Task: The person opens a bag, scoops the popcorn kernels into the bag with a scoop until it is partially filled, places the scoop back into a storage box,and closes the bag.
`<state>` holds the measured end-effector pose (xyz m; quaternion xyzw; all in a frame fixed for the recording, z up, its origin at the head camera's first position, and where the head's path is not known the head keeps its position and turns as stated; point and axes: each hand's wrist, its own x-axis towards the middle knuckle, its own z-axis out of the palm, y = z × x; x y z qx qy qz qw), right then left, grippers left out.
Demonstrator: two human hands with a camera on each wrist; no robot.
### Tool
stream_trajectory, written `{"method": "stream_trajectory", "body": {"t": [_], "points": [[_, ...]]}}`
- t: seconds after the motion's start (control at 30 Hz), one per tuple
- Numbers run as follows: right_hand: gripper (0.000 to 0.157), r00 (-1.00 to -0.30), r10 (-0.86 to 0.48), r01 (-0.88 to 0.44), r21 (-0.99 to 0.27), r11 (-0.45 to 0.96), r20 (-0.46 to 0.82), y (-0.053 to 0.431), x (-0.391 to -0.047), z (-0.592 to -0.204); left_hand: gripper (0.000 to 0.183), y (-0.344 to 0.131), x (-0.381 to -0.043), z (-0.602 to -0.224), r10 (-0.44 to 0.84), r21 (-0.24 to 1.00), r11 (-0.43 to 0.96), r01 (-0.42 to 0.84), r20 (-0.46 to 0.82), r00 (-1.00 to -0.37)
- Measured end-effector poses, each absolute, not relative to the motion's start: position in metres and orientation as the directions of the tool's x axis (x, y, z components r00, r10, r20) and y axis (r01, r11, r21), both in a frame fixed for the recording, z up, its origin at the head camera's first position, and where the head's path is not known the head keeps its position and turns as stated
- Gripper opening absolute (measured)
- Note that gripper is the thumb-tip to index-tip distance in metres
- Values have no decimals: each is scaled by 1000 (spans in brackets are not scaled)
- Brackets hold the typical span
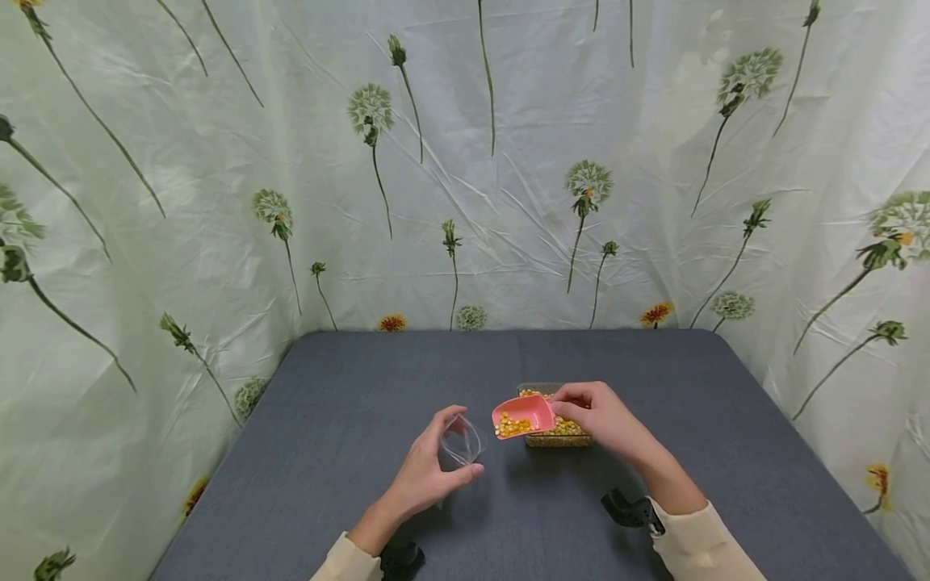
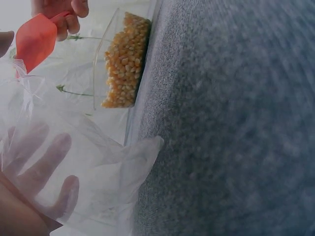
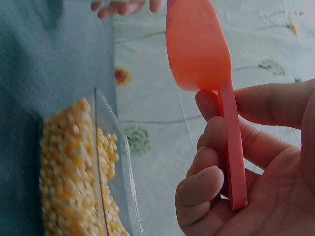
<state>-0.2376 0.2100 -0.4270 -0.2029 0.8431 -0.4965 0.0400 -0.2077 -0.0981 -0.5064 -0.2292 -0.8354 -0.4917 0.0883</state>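
Head view: a pink scoop (image 1: 539, 409) of yellow corn kernels (image 1: 514, 425) is raised between a clear plastic bag (image 1: 465, 444) at left and a clear container (image 1: 559, 441) of corn at right.
The right hand (image 1: 603, 415) grips the scoop's handle, likely its best hold: light, stiff, but apt to spill if tipped. The left hand (image 1: 429, 468) curves wide around the bag, which looks thin, limp and slippery, best held near its mouth.

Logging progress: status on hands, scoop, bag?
Right hand grips pink scoop, kernels aboard. Left hand holds clear bag open. Nothing visible between scoop and bag.
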Motion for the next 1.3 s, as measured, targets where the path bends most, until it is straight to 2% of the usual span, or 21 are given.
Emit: {"method": "stream_trajectory", "body": {"t": [0.5, 0.77, 1.1, 1.3], "points": [[12, -901, -399, -352, -824, 444, 171, 175, -222, -433, 77, -93, -201, -502, 329, 769, 418, 484, 369, -869], [8, -900, -395, -368, -808, 459, 185, 160, -215, -440, 77, -94, -201, -501, 384, 748, 407, 525, 381, -841], [8, -881, -422, -398, -819, 412, 216, 150, -213, -448, 70, -95, -203, -503, 414, 802, 310, 510, 370, -832], [7, -875, -416, -406, -841, 357, 246, 146, -212, -452, 72, -97, -203, -502, 398, 904, 169, 393, 302, -866]]}}
